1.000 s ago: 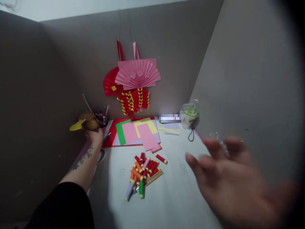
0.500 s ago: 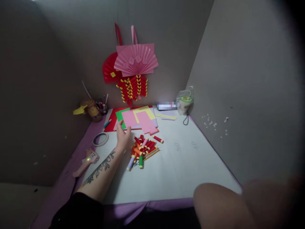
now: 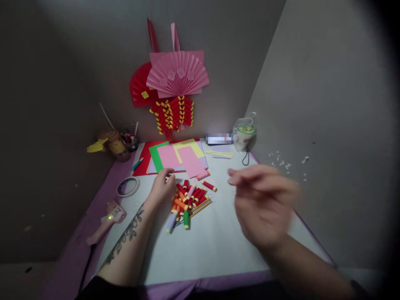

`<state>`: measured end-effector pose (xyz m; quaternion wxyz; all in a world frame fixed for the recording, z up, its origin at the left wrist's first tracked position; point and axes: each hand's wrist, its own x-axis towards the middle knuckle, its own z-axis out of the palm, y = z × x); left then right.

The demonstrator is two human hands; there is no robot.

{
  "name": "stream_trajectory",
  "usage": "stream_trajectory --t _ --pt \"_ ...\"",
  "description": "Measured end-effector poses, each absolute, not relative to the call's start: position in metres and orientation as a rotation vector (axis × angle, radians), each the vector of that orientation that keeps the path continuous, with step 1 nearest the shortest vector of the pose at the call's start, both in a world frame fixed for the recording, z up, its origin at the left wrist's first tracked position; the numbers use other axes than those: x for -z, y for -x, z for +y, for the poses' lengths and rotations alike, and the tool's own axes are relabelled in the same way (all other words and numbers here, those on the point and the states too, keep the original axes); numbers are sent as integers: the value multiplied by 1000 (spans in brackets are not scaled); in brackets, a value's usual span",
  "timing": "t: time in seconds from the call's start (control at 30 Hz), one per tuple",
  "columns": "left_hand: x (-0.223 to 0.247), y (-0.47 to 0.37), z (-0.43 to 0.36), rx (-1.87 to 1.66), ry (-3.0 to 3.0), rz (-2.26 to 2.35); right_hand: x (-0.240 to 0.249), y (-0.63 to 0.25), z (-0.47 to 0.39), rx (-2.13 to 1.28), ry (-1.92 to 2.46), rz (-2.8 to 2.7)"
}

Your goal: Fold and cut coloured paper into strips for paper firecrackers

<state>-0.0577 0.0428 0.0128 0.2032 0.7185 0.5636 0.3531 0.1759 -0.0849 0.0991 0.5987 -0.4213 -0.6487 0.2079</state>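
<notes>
My left hand (image 3: 164,182) is held open beside the pile of paper rolls (image 3: 189,198), with fingers loosely bent, thumb apart and nothing visible in it. The rolls are mostly red and orange with pale yellow ends, plus a green, a lilac and a pink one. One red roll (image 3: 208,186) lies apart on the right. Partly beneath the pile are a yellow pencil (image 3: 202,207) and scissors (image 3: 179,223). Raised over the right side of the table is my right hand (image 3: 264,204); motion blurs its bent fingers, and whether they hold anything is unclear.
Coloured paper sheets (image 3: 192,161) lie at the back, near yellow strips (image 3: 218,153). On the left are a tape roll (image 3: 128,186) and a pink glue gun (image 3: 108,223) with a lit light. A lidded cup (image 3: 245,135) stands back right. Paper fans (image 3: 178,75) hang on the wall.
My right hand has risen from the lower right edge to above the table. My left hand has come slightly nearer, its fingers lowered towards the rolls. The view has shifted a little.
</notes>
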Motion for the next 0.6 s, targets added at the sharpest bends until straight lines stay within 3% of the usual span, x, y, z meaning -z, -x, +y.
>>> stream_trajectory --t 0.07,0.23,0.43,0.6 --pt "-14 60 39 -766 -2017 1511 -75 -180 -55 -483 1040 -1479" --pt "-31 72 21 -483 -2227 1367 -18 -199 -21 -545 1061 -2191" --pt "-62 74 -7 250 -2120 1555 -12 -187 -27 -583 1020 -2654" --pt "-55 66 -16 414 -2164 1505 -4 -168 -26 -386 1144 -2661"
